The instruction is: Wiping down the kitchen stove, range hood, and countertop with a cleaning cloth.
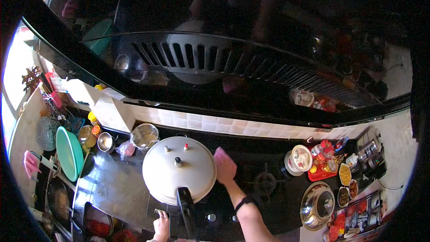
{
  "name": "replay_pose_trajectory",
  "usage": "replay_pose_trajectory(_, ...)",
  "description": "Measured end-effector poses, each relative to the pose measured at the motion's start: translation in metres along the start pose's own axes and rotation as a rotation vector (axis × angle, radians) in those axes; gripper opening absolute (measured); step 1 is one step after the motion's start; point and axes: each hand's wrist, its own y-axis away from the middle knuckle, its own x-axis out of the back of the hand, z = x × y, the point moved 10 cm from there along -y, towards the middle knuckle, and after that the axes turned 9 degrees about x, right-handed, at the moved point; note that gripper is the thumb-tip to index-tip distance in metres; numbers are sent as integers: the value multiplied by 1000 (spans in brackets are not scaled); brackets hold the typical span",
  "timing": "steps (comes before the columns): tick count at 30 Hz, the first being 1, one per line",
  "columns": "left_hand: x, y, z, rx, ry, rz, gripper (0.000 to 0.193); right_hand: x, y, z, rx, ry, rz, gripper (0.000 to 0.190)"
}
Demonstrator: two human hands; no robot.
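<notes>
A large silver pressure cooker (pixel 178 174) with its lid on sits over the left side of a black gas stove (pixel 245 201). Its long black handle (pixel 184 205) points towards me. My right hand (pixel 224 175) holds a pink cloth (pixel 225 162) against the cooker's right side. Low in the view, my left hand (pixel 162 226) is at the stove's front left, left of the handle. Something small and shiny shows at its fingertips, too small to tell whether it is held. Two control knobs (pixel 211 217) show right of the handle.
A black range hood (pixel 208 94) overhangs the stove. To the left are a green basin (pixel 69 154), a steel bowl (pixel 106 142) and a bagged pot (pixel 145 135). A steel lid (pixel 317 205), a red tray (pixel 322 174) and food dishes (pixel 345 174) stand right.
</notes>
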Motion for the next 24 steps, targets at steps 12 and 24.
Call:
replay_pose_trajectory(12,-90,-9,-51,60,227,-45,62,67,4,-65,-186,-1024,408,37)
replay_pose_trajectory(24,-76,-2,-22,-9,-21,3,49,-8,-61,-49,102,-166,24,52)
